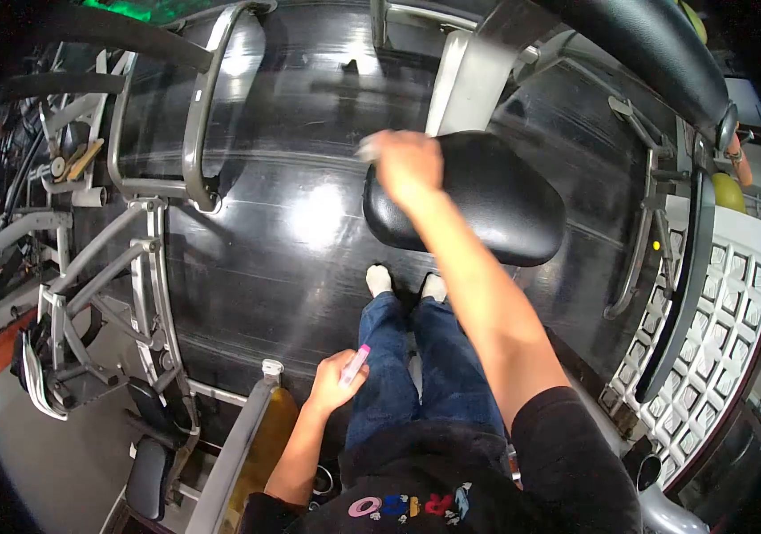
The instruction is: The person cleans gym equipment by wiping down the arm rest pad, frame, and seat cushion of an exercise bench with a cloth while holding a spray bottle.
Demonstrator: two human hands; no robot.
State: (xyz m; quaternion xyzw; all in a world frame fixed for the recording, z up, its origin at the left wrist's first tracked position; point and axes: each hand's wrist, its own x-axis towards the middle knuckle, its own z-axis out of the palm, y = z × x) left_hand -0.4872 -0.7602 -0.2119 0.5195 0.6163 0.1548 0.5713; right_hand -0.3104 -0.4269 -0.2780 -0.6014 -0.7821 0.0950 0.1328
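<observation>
Low in front of the body, my left hand (338,381) is closed around a small pink and white tube-like item (355,365), which points up and to the right. My right hand (405,165) reaches forward over the left part of a padded black seat (496,200). Its fingers are curled on something whitish (368,149), too blurred to make out. Whether this hand touches the seat cannot be told. A pale post (462,84) rises behind the seat.
Grey metal gym frames (153,267) stand at the left. On the right are a long black pad (683,294), a white patterned panel (719,329) and a yellow-green ball (728,191). Part of another person's arm (738,160) shows at the far right.
</observation>
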